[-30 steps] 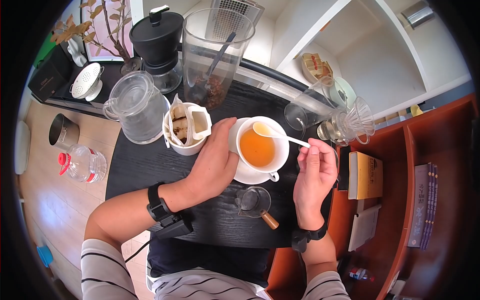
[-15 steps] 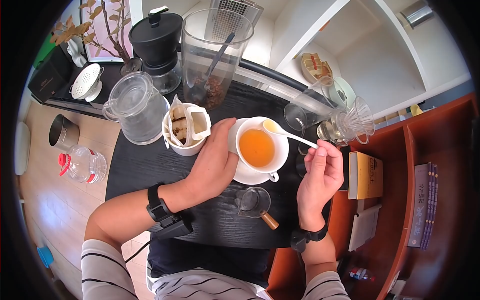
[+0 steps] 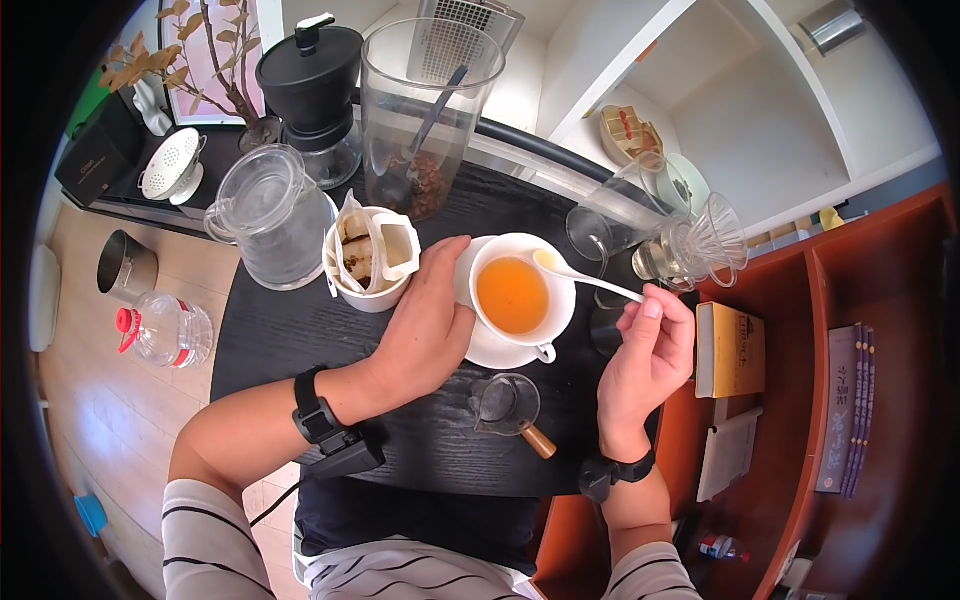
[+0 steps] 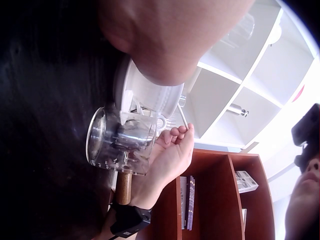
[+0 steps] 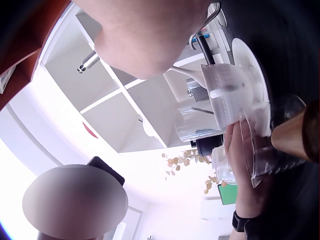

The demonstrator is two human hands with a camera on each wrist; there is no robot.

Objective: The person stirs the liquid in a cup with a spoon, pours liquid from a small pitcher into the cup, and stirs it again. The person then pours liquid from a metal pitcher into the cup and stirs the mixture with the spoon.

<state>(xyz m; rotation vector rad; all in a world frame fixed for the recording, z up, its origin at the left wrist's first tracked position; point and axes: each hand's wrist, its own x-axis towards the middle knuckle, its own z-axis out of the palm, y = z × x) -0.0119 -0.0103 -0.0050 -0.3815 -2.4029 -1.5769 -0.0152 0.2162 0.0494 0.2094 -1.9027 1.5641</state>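
A white cup (image 3: 556, 318) of amber liquid stands on a white saucer (image 3: 488, 350) in the head view. Pinched between thumb and fingers of my right hand (image 3: 648, 360) is the handle of a white spoon (image 3: 596, 281), whose bowl is at the cup's far right rim, above the liquid. My left hand (image 3: 425, 320) rests with extended fingers along the left side of the saucer; whether it touches the cup is unclear. Left of it is a white cup (image 3: 372, 299) holding a drip bag (image 3: 357, 250). In the left wrist view the spoon (image 4: 182, 116) slants up from the cup (image 4: 150, 92).
A small glass pitcher (image 3: 505, 404) with a wooden handle stands in front of the saucer. Behind are a glass jug (image 3: 268, 215), a black grinder (image 3: 315, 85) and a tall container (image 3: 430, 130) with beans. Glassware (image 3: 690, 250) stands at the right, beside a brown bookshelf (image 3: 790, 400).
My right hand has moved right and slightly down, drawing the spoon from over the liquid to the cup's rim. The left hand has stayed nearly still.
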